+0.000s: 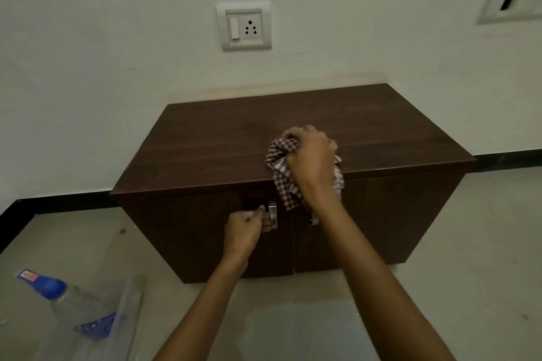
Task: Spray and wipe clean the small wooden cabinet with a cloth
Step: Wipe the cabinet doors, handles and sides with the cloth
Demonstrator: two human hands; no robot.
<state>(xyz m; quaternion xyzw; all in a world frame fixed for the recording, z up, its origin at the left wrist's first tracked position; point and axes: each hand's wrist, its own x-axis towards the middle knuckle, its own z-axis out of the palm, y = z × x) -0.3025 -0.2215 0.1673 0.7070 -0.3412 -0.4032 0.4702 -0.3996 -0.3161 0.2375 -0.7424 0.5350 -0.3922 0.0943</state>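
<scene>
Grip of right hand (311,163) bunches cloth (281,160) atop cabinet (205,141); left hand (242,230) clasps handle (273,215).

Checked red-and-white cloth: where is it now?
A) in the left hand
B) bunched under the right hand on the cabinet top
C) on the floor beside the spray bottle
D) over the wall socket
B: the right hand grips the checked red-and-white cloth on the dark brown wooden cabinet top.
</scene>
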